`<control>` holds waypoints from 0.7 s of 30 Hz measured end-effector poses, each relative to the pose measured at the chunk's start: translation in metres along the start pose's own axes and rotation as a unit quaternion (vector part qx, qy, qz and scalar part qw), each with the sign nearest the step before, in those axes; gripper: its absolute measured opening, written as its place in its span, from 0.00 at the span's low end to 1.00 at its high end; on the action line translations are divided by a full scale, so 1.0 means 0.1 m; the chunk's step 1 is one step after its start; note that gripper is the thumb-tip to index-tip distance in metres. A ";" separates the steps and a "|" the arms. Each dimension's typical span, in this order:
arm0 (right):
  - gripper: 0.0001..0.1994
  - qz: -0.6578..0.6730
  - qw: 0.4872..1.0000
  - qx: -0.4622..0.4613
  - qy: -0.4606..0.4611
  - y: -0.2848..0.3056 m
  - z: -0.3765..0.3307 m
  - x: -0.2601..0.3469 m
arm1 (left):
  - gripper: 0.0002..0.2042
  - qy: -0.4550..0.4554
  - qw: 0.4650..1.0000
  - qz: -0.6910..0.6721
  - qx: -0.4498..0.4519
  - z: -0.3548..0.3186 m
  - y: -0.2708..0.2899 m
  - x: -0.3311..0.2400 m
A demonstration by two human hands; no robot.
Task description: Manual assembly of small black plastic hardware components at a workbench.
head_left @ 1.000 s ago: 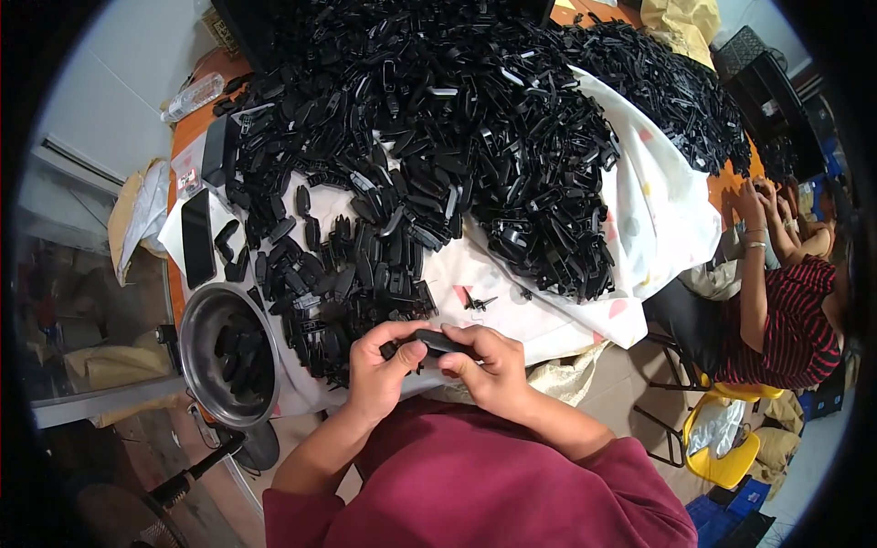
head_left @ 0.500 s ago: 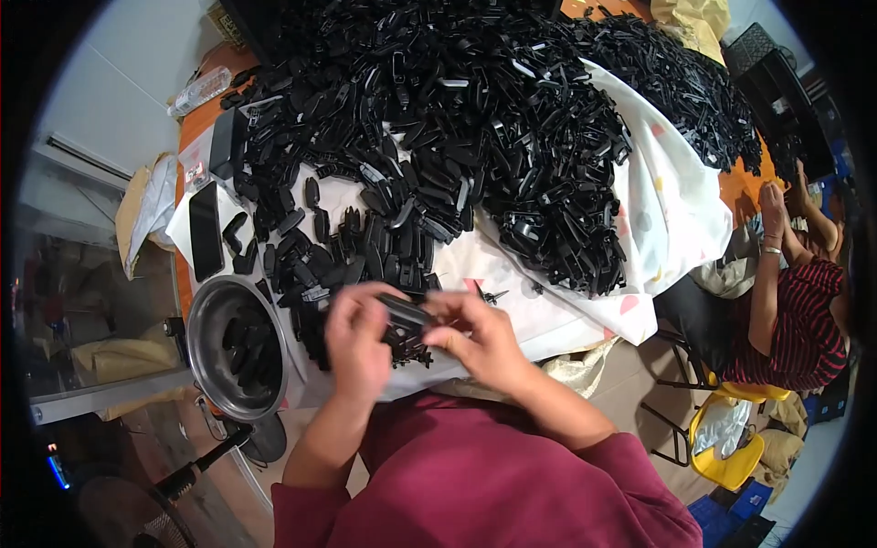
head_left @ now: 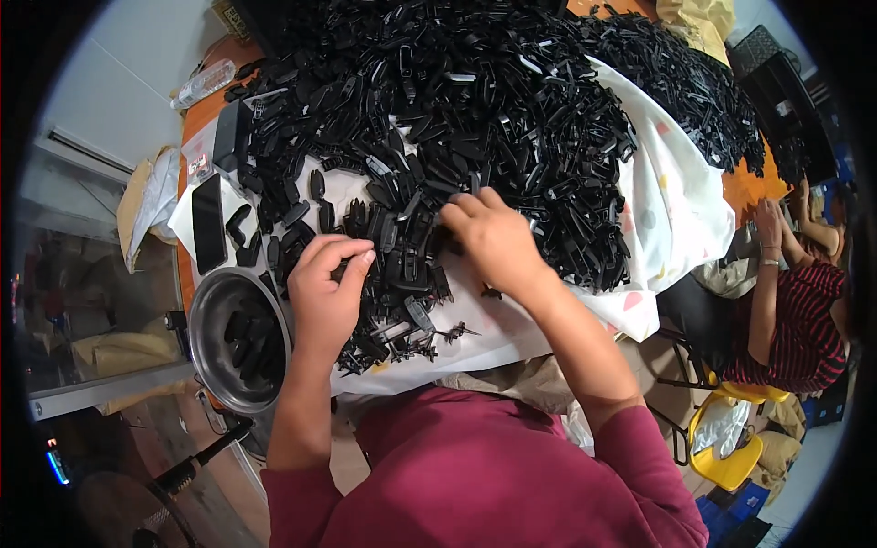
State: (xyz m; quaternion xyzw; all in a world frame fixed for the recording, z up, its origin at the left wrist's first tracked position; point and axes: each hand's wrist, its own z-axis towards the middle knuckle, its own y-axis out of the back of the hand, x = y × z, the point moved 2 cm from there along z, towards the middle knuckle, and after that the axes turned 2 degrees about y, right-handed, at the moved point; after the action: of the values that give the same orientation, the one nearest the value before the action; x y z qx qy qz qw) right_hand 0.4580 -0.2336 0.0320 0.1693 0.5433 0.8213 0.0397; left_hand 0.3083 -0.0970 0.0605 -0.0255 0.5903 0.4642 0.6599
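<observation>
My left hand (head_left: 327, 285) hovers over the near left part of the black pieces, its fingers bent and the thumb tip close to the forefinger. Whatever it may pinch is hidden. Farther right, my right hand (head_left: 498, 239) reaches into the near edge of the big heap with curled fingers, and what lies under its fingertips cannot be made out. Between the hands lies a group of small black plastic casings (head_left: 402, 260), oblong and clip-like. Close to the table's near edge are thin black parts with pointed ends (head_left: 402, 342).
A steel bowl (head_left: 203, 342) with several black pieces stands at left, a phone (head_left: 209, 224) beyond it. The large black heap (head_left: 429, 100) covers the back of the white patterned cloth (head_left: 676, 183). A fan is at lower left. At right, another person (head_left: 786, 301) sits near a yellow chair (head_left: 726, 447).
My hands have parted from the dark oblong piece they held together. The right moved up to the heap; the left rose slightly leftward. That piece can no longer be singled out.
</observation>
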 end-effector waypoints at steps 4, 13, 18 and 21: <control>0.12 0.005 1.000 0.010 -0.009 0.05 0.00 -0.06 | 0.04 -0.047 0.990 0.118 0.068 0.00 -0.14 -0.10; 0.10 0.081 0.994 -0.072 0.008 -0.04 0.41 -0.02 | 0.06 -0.221 0.907 0.295 0.206 -0.01 -0.49 -0.34; 0.11 0.411 0.866 -0.135 -0.252 0.12 0.03 -0.14 | 0.04 -0.266 0.819 0.405 0.307 -0.09 -0.72 -0.35; 0.17 0.540 0.756 -0.149 -0.338 0.31 -0.27 -0.06 | 0.05 -0.276 0.835 0.378 0.290 -0.02 -0.75 -0.33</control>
State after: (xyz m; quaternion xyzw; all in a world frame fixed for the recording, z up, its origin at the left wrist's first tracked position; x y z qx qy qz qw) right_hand 0.4590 -0.2716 0.0490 0.6934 0.1836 0.6662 -0.2044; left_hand 0.3591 -0.1593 0.0480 0.5214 0.4545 0.4732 0.5456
